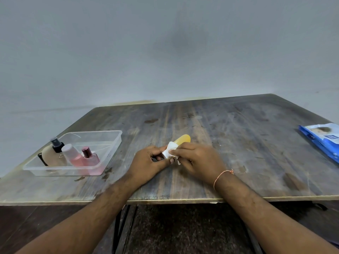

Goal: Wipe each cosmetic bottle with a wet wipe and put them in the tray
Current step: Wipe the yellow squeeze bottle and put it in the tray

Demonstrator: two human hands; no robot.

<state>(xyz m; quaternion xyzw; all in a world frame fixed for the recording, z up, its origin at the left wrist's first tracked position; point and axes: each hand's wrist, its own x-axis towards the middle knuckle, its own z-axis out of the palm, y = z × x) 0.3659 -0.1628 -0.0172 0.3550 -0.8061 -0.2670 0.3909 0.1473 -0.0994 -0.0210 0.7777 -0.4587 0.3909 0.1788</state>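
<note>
A yellow-orange bottle lies tilted between my two hands at the middle of the table, its far end pointing away from me. My left hand grips its near end, which is hidden by the fingers. My right hand holds a white wet wipe wrapped against the bottle's side. A clear plastic tray stands at the left of the table. In it are a black-capped spray bottle, a pink bottle with a white cap, a pink perfume bottle and a beige tube.
A blue and white wet wipe pack lies at the table's right edge. The worn wooden table stands against a grey wall, and its near edge runs just below my wrists. A thread band circles my right wrist.
</note>
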